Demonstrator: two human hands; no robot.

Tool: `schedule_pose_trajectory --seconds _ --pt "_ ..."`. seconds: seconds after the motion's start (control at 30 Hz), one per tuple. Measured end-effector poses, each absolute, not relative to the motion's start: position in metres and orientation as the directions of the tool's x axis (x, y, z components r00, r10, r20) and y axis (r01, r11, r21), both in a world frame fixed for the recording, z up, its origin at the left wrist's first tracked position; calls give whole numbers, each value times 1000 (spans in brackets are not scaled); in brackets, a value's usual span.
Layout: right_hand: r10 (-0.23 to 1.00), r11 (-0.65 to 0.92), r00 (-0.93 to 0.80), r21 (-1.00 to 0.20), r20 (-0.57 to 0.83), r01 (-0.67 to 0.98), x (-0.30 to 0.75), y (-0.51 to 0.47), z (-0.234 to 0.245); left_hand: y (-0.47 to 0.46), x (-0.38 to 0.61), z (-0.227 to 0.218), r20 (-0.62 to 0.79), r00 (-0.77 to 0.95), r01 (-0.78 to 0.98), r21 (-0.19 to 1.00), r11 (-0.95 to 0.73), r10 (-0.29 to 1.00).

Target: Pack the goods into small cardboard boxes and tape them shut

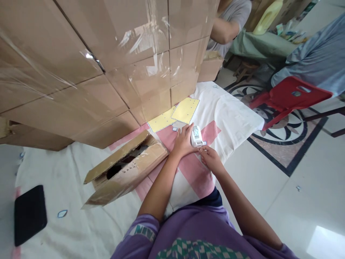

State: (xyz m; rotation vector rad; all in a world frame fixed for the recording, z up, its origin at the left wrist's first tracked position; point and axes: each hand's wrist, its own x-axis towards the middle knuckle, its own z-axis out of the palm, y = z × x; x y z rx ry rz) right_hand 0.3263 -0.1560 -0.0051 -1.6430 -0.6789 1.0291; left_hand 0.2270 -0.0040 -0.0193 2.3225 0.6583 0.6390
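Now | white device (196, 136) | small, boxy, upright | left hand (183, 142) grips it

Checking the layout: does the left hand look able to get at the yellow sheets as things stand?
Probably yes: the left hand lies just short of the yellow sheets, with nothing standing between them, though it is busy holding the small white device.

Stacked cartons (107, 54) wall off my front; open box (126, 167) blocks my left. Cloth (231, 115) to my right lies free.
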Motion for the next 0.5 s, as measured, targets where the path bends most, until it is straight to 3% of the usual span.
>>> schedule_pose_trajectory --seconds 0.17,0.37,0.5 --pt "853 -230 470 -972 -225 -46 321 -164 -15 -3 224 -17 315 710 217 753 -621 630" --pt "863 -148 480 -988 -156 -53 320 -165 -19 -1 230 -16 222 650 305 800 -517 726" --pt "863 -70 486 -986 -136 -151 324 -163 -7 -31 223 5 322 588 166 850 -500 742"
